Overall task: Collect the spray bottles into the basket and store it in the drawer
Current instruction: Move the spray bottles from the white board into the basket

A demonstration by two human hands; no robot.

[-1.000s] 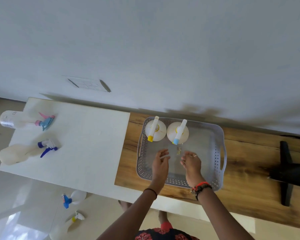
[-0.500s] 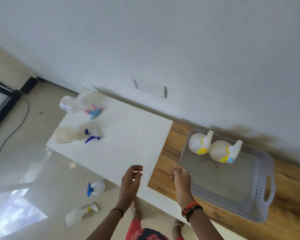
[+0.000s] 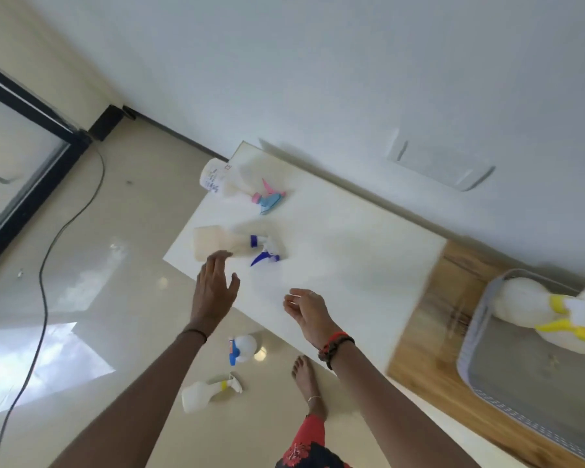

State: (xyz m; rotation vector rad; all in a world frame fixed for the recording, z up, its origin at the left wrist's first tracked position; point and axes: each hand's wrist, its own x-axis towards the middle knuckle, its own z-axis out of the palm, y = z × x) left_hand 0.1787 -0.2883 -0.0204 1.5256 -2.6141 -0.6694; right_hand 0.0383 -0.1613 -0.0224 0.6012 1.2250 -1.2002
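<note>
**Left hand reaching the blue-trigger bottle, both hands holding nothing**

I see the left hand (image 3: 215, 292) released, its fingers straight and spread. Its fingertips are at the base of the blue-trigger spray bottle (image 3: 230, 246), which lies on its side near the left edge of the white surface (image 3: 335, 258). I cannot tell whether they touch it. The right hand (image 3: 306, 310) hangs over the white surface's near edge, fingers loosely curled around nothing.

A 2nd bottle, the pink-and-teal-trigger bottle (image 3: 237, 187), lies on its side at the white surface's far left corner. Right of the white surface, on the adjoining wooden surface (image 3: 429, 332), sits the grey basket (image 3: 480, 336), partly cut off by the frame. 2 white bottles with yellow parts (image 3: 520, 298) lie at its far end, blurred.

On the floor below the white surface's near edge are 2 more: a blue-cap bottle (image 3: 244, 346) and, nearer me, a yellow-collar bottle (image 3: 206, 393). A bare foot (image 3: 306, 380) stands beside them. A black cable (image 3: 44, 265) trails over the floor well left of the white surface.
</note>
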